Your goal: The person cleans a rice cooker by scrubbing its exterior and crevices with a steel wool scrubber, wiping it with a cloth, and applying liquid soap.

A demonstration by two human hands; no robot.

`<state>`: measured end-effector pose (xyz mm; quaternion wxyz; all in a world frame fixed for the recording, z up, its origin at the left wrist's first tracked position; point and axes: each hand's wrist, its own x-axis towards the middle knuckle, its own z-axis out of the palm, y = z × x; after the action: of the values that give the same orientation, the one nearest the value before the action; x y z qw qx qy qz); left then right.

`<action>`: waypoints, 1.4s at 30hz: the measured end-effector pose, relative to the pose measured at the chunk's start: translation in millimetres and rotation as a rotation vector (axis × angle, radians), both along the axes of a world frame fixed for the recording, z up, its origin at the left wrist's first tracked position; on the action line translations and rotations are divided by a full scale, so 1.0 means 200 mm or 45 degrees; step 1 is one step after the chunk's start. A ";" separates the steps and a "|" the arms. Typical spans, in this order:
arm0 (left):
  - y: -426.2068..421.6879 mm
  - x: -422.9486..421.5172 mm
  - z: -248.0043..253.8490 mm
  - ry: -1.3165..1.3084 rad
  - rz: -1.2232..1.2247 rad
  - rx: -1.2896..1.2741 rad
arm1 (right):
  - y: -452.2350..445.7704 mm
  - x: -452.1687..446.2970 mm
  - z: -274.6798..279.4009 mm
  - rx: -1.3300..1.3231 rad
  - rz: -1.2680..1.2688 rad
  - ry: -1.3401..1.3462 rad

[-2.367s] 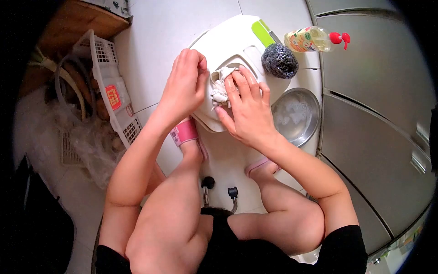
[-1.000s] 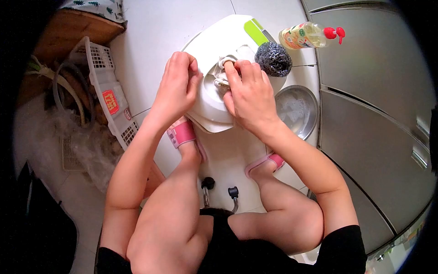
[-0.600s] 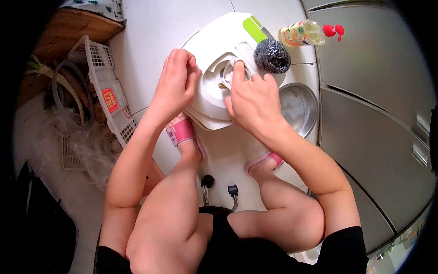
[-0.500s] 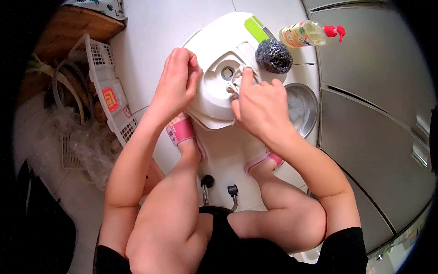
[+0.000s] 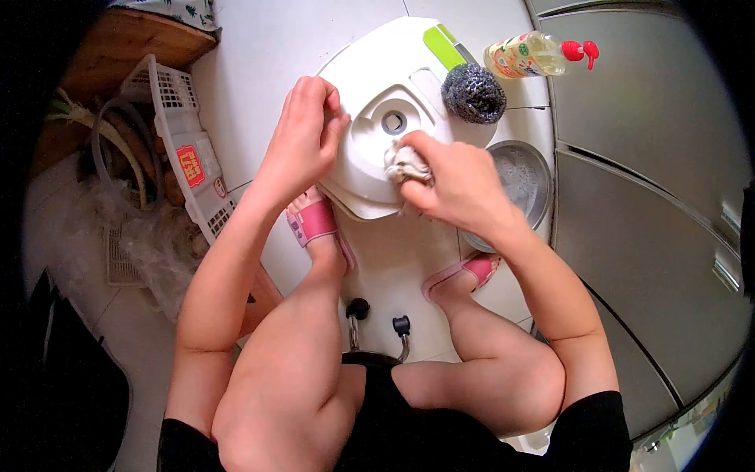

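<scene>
On the floor in front of me sits a white plastic appliance base (image 5: pixel 370 169) with a round socket (image 5: pixel 394 122) in its recess and a green strip (image 5: pixel 444 47) at its far edge. My left hand (image 5: pixel 307 130) is closed with curled fingers on its left edge; the fingertips are partly hidden. A crumpled whitish cloth (image 5: pixel 406 163) is bunched in my right hand (image 5: pixel 456 185), pressed against the top surface just nearer to me than the socket.
A dark steel wool scourer (image 5: pixel 473 94) rests by the base's right side. Beyond it is a dish soap bottle (image 5: pixel 523 57) with a red pump. A metal bowl (image 5: pixel 543 185) holds sudsy liquid. Grey cabinets (image 5: pixel 645 204) line the right; a white plastic basket (image 5: pixel 179 134) stands left.
My right hand has drawn the cloth from beside the socket toward me, and its forefinger is now bent. The left hand stays at the base's edge.
</scene>
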<state>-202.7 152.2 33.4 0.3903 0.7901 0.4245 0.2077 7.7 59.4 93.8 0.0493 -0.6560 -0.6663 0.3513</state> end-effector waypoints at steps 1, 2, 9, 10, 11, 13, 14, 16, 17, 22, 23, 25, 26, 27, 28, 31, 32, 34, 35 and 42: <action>0.00 0.00 -0.01 -0.012 0.001 0.009 | -0.01 -0.03 0.00 -0.018 0.002 0.019; 0.00 -0.01 -0.01 -0.025 0.000 0.016 | -0.03 -0.06 0.00 -0.037 0.003 0.035; 0.00 0.00 0.02 -0.023 0.032 -0.072 | -0.01 -0.09 0.03 0.009 0.211 -0.185; -0.01 0.00 0.01 -0.023 0.022 -0.038 | -0.01 -0.09 0.03 0.043 0.253 -0.224; 0.00 -0.01 -0.01 -0.024 0.010 -0.002 | 0.00 -0.09 0.03 0.031 0.277 -0.227; 0.00 0.00 -0.02 -0.031 0.003 0.018 | 0.03 -0.07 0.03 0.015 0.328 -0.241; 0.00 0.00 -0.01 -0.032 0.008 -0.002 | 0.03 -0.07 0.03 0.030 0.333 -0.234; 0.00 -0.01 0.00 -0.033 0.012 -0.005 | 0.05 -0.07 0.02 0.063 0.346 -0.215; 0.00 -0.01 -0.01 -0.036 0.006 0.007 | 0.05 -0.07 0.02 0.053 0.366 -0.217; -0.01 -0.01 0.01 -0.030 0.008 -0.042 | 0.12 -0.09 -0.02 0.025 0.404 -0.251; 0.00 -0.01 0.01 -0.043 0.007 -0.037 | 0.13 -0.09 -0.01 0.003 0.403 -0.237; 0.00 0.00 0.00 -0.051 0.007 -0.030 | 0.14 -0.06 0.00 -0.040 0.400 -0.207; 0.00 0.00 0.00 -0.051 0.008 -0.027 | 0.14 -0.03 0.00 -0.080 0.329 -0.092; 0.00 0.00 0.00 -0.052 0.010 -0.026 | 0.12 -0.01 0.02 -0.120 0.258 0.022; 0.00 -0.01 0.00 -0.048 0.007 -0.024 | 0.11 0.00 0.03 -0.157 0.190 0.134; 0.00 -0.01 0.00 -0.045 0.006 -0.039 | 0.04 -0.04 0.03 0.037 -0.183 0.626; 0.00 -0.01 0.01 -0.054 0.011 -0.056 | 0.02 -0.06 0.02 0.082 -0.228 0.709; -0.01 -0.01 0.01 -0.062 0.010 -0.062 | 0.01 -0.16 -0.02 0.300 -0.270 0.568; 0.00 -0.01 0.01 -0.062 0.006 -0.046 | 0.00 -0.19 -0.04 0.415 -0.291 0.497; 0.01 -0.02 0.00 -0.074 0.002 -0.021 | -0.13 -0.20 -0.15 0.411 0.210 -0.015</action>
<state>-206.5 153.7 33.7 0.4088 0.7801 0.4154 0.2275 -32.6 32.4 62.9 0.1209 -0.5847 -0.7658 0.2387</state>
